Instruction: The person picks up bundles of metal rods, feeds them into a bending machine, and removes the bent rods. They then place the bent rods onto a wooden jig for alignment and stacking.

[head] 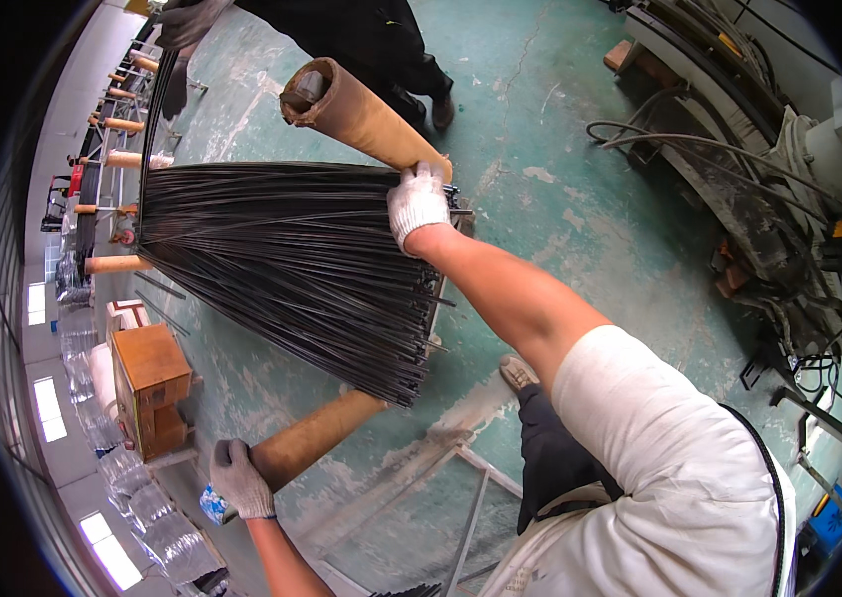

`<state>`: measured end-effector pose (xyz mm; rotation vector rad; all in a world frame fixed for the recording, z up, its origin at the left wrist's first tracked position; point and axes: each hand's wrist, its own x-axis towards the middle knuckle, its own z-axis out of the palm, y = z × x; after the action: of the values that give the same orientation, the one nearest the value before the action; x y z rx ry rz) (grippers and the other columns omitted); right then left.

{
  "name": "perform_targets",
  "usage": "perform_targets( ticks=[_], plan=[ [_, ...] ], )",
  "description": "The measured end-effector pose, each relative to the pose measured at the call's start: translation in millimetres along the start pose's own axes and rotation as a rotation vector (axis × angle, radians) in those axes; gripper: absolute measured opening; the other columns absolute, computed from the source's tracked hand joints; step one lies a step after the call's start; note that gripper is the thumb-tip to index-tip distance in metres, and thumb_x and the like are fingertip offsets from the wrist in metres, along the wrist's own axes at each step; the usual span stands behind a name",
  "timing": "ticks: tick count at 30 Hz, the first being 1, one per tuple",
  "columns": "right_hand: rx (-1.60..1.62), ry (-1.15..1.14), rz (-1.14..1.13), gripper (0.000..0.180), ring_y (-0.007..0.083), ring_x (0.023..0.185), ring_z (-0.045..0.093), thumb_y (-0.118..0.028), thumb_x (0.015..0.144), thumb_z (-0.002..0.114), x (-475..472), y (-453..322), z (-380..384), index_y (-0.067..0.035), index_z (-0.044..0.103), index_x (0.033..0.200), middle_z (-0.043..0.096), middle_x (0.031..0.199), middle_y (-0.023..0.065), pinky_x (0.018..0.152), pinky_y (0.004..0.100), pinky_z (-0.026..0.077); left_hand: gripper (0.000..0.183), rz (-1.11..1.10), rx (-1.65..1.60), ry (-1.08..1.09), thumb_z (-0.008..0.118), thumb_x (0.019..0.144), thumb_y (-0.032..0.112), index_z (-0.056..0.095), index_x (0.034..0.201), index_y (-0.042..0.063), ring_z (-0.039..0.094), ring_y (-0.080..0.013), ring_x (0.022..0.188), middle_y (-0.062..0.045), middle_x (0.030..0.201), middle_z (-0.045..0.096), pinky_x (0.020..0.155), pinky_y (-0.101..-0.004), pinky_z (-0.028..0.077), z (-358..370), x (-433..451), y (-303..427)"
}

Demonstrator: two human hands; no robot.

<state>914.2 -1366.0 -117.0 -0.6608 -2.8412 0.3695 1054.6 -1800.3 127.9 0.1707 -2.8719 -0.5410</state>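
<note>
My left hand (242,477), in a pale knitted glove, grips the outer end of a brown cardboard tube (324,433) at the lower edge of a wide fan of thin black rods (279,254). A blue-and-white patterned item (216,506) shows just below this hand. My right hand (419,198), in a white glove, lies at the upper corner of the fan, its fingers curled over the near end of a thicker cardboard tube (376,119). Its thumb and palm are hidden. That tube's far end is open, with a grey object inside. The rods gather tightly at the left.
Another person (346,30) in dark clothes stands beyond the rods, a gloved hand (186,26) at the gathered strands. A wooden cabinet (152,358) and racks with tubes (122,159) stand left. Machinery with cables (719,164) is right. A metal frame (473,515) lies near my legs.
</note>
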Motion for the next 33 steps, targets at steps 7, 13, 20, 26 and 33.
perform_targets(
  ticks=[7,13,20,26,33],
  plan=[
    [0.066,-0.189,-0.026,0.021,0.0309,0.102,0.083,-0.02,0.109,0.061,19,-12,31,-0.014,0.08,0.116,0.084,0.107,0.0115,0.084,0.0455,0.065,0.027,-0.023,0.024,-0.057,0.067,0.099,0.013,0.06,0.087,-0.01,0.052,-0.0214,0.074,-0.019,0.075,0.059,0.074,-0.0428,0.049,-2,10,-6],
    [0.099,-0.478,-0.22,0.028,0.0356,0.108,0.085,-0.017,0.108,0.063,10,-32,31,-0.005,0.078,0.128,0.085,0.12,0.0198,0.085,0.0467,0.068,0.026,0.023,0.099,-0.056,0.066,0.1,0.013,0.061,0.087,-0.01,0.054,-0.024,0.072,-0.02,0.076,0.061,0.073,-0.0439,0.049,-6,9,-8],
    [0.09,-0.638,-0.35,0.025,0.0336,0.115,0.083,-0.015,0.102,0.072,-3,-49,30,-0.008,0.087,0.12,0.085,0.124,0.017,0.09,0.0461,0.068,0.027,-0.015,0.073,-0.063,0.065,0.1,0.014,0.061,0.088,-0.01,0.055,-0.027,0.072,-0.023,0.077,0.06,0.074,-0.0442,0.049,-3,13,6],
    [0.106,-0.718,-0.351,0.025,0.0353,0.113,0.083,-0.015,0.099,0.072,-4,-48,9,-0.01,0.088,0.117,0.085,0.123,0.017,0.091,0.0472,0.068,0.027,-0.006,0.096,-0.079,0.065,0.1,0.014,0.061,0.088,-0.009,0.053,-0.0312,0.071,-0.023,0.078,0.06,0.075,-0.0451,0.049,-6,16,-1],
    [0.214,-0.817,-0.295,0.034,0.0381,0.109,0.083,-0.034,0.106,0.07,-15,-32,22,-0.006,0.087,0.115,0.085,0.117,0.0205,0.092,0.0485,0.068,0.027,-0.004,0.054,-0.055,0.066,0.099,0.014,0.059,0.087,-0.009,0.052,-0.0319,0.072,-0.024,0.078,0.058,0.074,-0.0466,0.048,-3,15,5]
  ],
)
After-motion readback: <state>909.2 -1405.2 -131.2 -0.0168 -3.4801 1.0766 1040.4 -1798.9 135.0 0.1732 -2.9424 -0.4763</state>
